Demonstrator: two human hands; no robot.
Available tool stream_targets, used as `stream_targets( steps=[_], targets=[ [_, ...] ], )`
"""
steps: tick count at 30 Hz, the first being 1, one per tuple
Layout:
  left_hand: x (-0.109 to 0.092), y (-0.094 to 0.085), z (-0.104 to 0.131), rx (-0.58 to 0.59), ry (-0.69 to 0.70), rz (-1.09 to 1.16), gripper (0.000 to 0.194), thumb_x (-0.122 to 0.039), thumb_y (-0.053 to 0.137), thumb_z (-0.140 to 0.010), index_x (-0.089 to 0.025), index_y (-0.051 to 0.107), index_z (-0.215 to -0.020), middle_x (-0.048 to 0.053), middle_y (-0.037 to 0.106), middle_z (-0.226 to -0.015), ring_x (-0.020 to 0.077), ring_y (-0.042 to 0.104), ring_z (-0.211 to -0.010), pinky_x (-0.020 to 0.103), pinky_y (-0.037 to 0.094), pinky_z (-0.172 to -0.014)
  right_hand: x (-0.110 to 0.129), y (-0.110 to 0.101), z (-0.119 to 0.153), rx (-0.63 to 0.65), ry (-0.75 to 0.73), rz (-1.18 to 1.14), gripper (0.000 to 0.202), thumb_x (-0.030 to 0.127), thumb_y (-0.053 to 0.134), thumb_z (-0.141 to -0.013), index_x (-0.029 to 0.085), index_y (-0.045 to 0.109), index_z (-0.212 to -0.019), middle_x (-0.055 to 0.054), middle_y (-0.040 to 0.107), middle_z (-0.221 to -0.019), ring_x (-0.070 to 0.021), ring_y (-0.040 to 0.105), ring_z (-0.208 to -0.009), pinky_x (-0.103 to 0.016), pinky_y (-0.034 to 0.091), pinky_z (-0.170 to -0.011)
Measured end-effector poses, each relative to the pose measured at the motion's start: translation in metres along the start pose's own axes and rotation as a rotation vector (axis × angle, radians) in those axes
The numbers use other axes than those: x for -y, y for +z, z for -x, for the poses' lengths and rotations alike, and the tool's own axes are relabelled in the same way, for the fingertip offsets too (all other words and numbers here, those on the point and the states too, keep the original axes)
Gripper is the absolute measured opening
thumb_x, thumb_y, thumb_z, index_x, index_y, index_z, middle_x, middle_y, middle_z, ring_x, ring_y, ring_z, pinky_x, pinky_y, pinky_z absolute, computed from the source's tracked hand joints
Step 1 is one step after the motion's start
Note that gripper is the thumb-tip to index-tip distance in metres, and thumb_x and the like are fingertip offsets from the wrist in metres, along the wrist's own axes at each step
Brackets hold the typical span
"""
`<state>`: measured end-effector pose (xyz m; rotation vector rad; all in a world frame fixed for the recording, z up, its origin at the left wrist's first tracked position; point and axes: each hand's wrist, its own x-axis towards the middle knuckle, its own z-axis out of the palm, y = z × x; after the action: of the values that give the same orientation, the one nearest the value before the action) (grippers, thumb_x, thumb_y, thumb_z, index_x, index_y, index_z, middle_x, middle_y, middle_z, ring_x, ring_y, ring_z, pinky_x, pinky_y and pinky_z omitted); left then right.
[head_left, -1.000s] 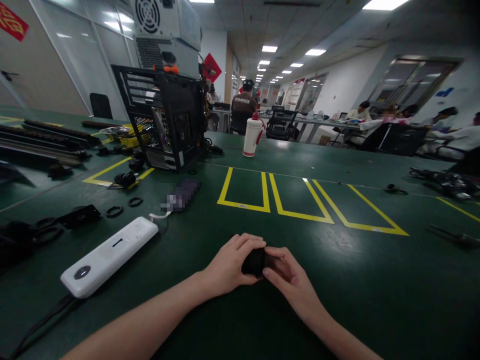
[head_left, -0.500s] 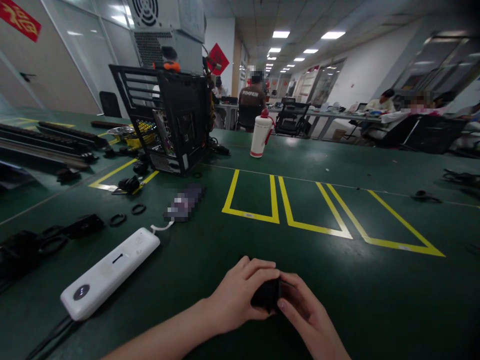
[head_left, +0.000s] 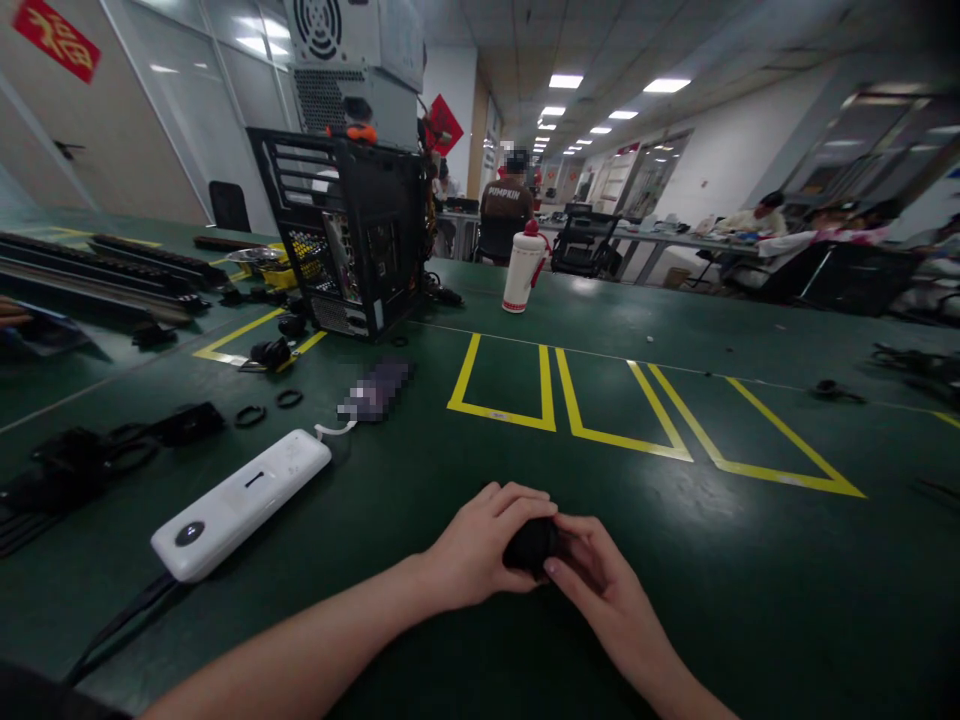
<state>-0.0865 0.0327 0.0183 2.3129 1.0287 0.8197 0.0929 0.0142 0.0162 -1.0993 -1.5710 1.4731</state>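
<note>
At the near edge of the green bench [head_left: 750, 600], both hands meet over a small black part [head_left: 529, 545]. Left hand [head_left: 480, 548] has its grip closed round the part's left side, fingers curled over the top. Right hand [head_left: 600, 580] pinches the right side, thumb and fingertips touching it. The part sits just above the bench surface, mostly hidden by fingers; exact shape cannot be told. Looks small, light and rigid, probably hard plastic or rubber, matte so not very slippery; best held by its opposite sides, as it is now. White power strip [head_left: 241, 503] lies to the left, with black rings [head_left: 250, 416] beyond it. Open black computer case [head_left: 345, 235] and white bottle [head_left: 522, 267] stand towards the far edge; yellow tape boxes [head_left: 502, 385] lie between.
</note>
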Motion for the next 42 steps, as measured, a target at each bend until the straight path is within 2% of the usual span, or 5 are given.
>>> stream_targets(
  steps=[5,20,32,37,42],
  targets=[
    [-0.008,-0.003,0.003,-0.030,0.036,-0.013,0.063,-0.022,0.067,-0.063,-0.025,0.037,-0.118,0.005,0.047,-0.117,0.0214,0.047,-0.103,0.036,0.039,-0.087,0.001,0.000,0.000,0.022,-0.031,0.004,0.039,0.024,0.053,-0.077,0.024,0.039,-0.114,-0.007,0.048,-0.117,-0.0187,0.048,-0.111,-0.038,0.039,-0.097],
    [-0.013,0.005,0.014,-0.139,0.109,-0.061,0.061,-0.024,0.071,-0.060,-0.023,0.041,-0.113,0.005,0.049,-0.109,0.0219,0.050,-0.099,0.036,0.041,-0.086,-0.011,0.004,0.003,-0.046,-0.263,0.059,0.025,0.034,0.056,-0.073,0.020,0.052,-0.093,-0.002,0.059,-0.096,-0.0164,0.058,-0.089,-0.032,0.047,-0.082],
    [-0.013,0.006,0.013,-0.141,0.099,-0.047,0.060,-0.023,0.070,-0.059,-0.022,0.043,-0.112,0.005,0.049,-0.107,0.0216,0.050,-0.098,0.035,0.041,-0.084,-0.005,0.003,0.010,0.061,-0.239,0.002,0.032,0.024,0.060,-0.071,0.023,0.045,-0.099,-0.002,0.054,-0.107,-0.0176,0.056,-0.100,-0.035,0.046,-0.086],
    [-0.013,0.007,0.012,-0.134,0.082,-0.061,0.060,-0.026,0.070,-0.059,-0.023,0.042,-0.113,0.004,0.049,-0.108,0.0212,0.050,-0.097,0.035,0.042,-0.082,-0.004,0.006,0.008,-0.027,-0.273,0.021,0.020,0.029,0.056,-0.074,0.021,0.047,-0.090,-0.001,0.056,-0.096,-0.0170,0.059,-0.089,-0.034,0.049,-0.079],
    [-0.012,0.007,0.011,-0.136,0.111,-0.068,0.058,-0.024,0.069,-0.061,-0.023,0.042,-0.112,0.003,0.049,-0.106,0.0199,0.050,-0.096,0.034,0.042,-0.083,-0.002,0.005,0.008,-0.059,-0.237,0.065,0.025,0.027,0.056,-0.074,0.019,0.048,-0.096,-0.003,0.056,-0.101,-0.0182,0.056,-0.099,-0.037,0.045,-0.088]
  ],
)
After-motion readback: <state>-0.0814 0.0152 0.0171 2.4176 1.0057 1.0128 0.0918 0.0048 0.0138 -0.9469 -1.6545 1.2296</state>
